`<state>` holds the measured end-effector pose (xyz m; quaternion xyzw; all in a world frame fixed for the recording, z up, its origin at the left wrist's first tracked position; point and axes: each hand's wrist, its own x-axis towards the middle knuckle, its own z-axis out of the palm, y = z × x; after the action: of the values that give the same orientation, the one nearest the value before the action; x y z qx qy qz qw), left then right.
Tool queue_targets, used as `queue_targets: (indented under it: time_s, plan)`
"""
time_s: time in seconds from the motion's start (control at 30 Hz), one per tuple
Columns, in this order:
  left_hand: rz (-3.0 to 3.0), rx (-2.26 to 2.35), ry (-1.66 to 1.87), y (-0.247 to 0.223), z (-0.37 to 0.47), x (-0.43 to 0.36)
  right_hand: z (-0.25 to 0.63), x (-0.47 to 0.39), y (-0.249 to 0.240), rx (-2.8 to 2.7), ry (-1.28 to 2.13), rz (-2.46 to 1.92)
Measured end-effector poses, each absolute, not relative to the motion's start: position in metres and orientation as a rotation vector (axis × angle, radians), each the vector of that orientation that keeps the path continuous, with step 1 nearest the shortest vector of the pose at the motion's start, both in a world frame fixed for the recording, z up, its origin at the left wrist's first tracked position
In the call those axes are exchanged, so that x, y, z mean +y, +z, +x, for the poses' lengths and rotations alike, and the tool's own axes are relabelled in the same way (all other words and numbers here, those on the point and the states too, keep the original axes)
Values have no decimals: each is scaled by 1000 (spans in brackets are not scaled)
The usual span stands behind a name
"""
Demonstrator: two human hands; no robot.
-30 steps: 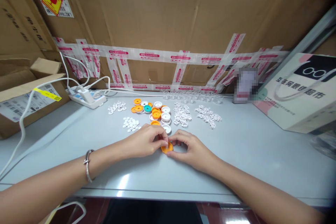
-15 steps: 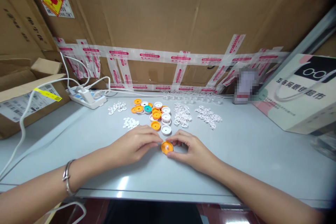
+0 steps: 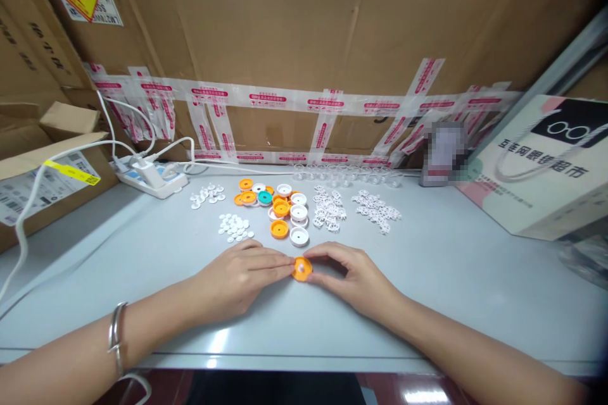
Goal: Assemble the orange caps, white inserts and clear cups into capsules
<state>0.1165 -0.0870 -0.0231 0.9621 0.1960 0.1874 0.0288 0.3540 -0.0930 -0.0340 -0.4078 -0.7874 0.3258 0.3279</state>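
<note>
A small orange round plastic cap [image 3: 303,270], with a whitish peg standing in its middle, is held low over the front of the grey table. My right hand [image 3: 361,271] grips its rim between thumb and fingers from the right. From the left, my left hand [image 3: 247,273] has its fingertips closed on the near left edge. Just behind lie loose orange caps [image 3: 280,229], white caps [image 3: 299,236] and one teal cap [image 3: 265,197], some stacked. Small white discs [image 3: 234,228] and white pegged pieces [image 3: 208,195] are spread behind my left hand.
Right of the caps lie white openwork pieces [image 3: 329,209] in two heaps. Clear plastic cups [image 3: 346,175] line the back. A power strip [image 3: 152,180] with white cables and an open carton [image 3: 52,171] stand left; a paper bag [image 3: 536,164] stands right, beside a blurred-out object [image 3: 441,155].
My left hand has come in against the orange cap's left edge and now grips it; before, its fingertips were just above the rim. The right hand keeps its hold. The view shifted slightly.
</note>
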Motion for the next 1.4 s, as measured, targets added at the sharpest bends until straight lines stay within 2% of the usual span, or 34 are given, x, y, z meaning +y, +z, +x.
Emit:
queue_targets:
  time_s: [0.6,1.4]
  plan:
    - [2878,723,493,-23,117,-89,352,-93,-36,-2234,494,-833]
    - [2903,717,488,-19,120,-91,353,-94,-35,-2267,432,-831]
